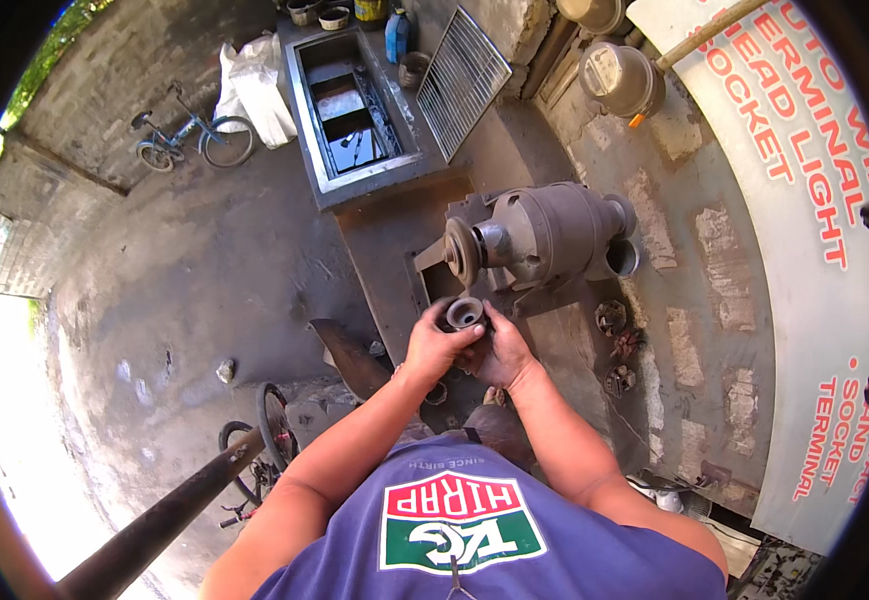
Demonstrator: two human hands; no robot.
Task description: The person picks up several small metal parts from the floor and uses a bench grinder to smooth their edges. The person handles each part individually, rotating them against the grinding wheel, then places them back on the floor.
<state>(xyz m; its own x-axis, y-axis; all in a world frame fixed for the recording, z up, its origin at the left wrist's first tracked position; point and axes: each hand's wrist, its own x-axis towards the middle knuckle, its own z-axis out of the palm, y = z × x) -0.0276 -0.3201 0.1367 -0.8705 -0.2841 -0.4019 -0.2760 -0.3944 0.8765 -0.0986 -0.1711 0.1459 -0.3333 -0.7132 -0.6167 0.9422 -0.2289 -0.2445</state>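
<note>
Both my hands hold a dark, round metal part [463,313] with a hollow centre, just below a grey bench grinder. My left hand [436,345] grips its left side from below. My right hand [500,350] wraps its right side, fingers up against the rim. The bench grinder [540,235] stands on a dirty metal workbench [385,235], its worn grinding wheel [462,250] facing left, a short way above the part.
A metal tank of dark liquid [350,105] sits beyond the bench, a wire grate [460,80] leaning beside it. Small gears [615,320] lie right of the grinder. A bicycle [190,135] stands far left. A dark pipe [155,525] and wheel [275,425] are lower left.
</note>
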